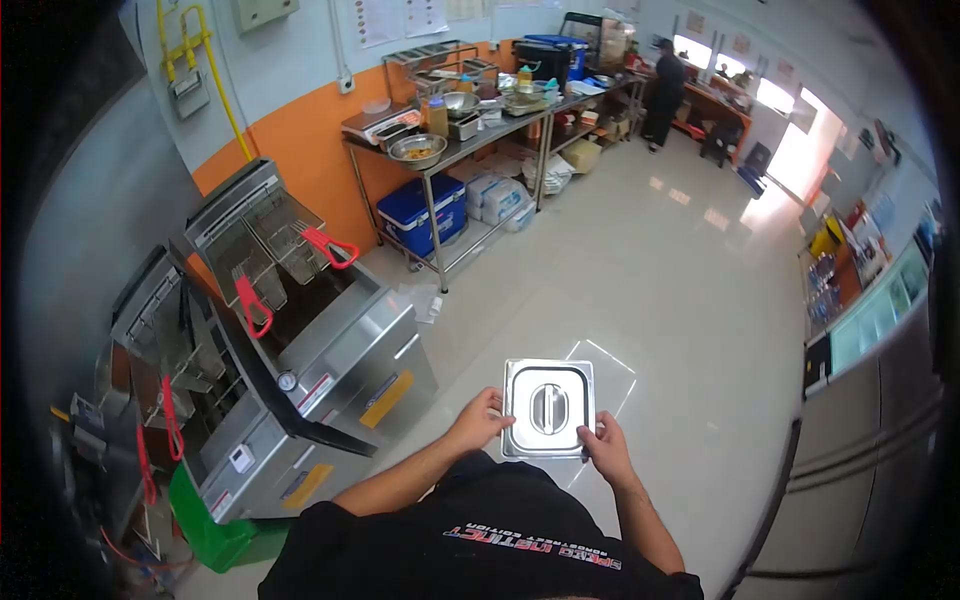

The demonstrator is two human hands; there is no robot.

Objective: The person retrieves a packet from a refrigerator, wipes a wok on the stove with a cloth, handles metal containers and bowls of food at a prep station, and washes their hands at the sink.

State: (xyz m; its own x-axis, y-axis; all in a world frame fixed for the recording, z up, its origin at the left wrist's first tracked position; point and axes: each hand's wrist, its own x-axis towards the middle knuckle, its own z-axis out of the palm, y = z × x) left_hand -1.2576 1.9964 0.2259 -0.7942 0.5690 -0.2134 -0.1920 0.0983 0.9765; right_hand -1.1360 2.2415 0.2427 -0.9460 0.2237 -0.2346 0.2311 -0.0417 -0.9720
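A square stainless steel food pan with a lid (548, 408) is held level in front of my body, over the tiled floor. My left hand (482, 420) grips its left edge, fingers curled underneath and thumb at the rim. On the opposite side, my right hand (606, 448) holds the lower right edge, its thumb on top of the lid. A recessed handle sits in the lid's centre. What the pan contains is hidden by the lid.
To the left stand deep fryers (350, 350) with red-handled baskets (285, 240). A steel table (470, 145) along the orange wall carries bowls and bottles, with a blue cooler (425, 212) beneath. A person (662, 98) stands far back. Steel fridges (830, 460) line the right.
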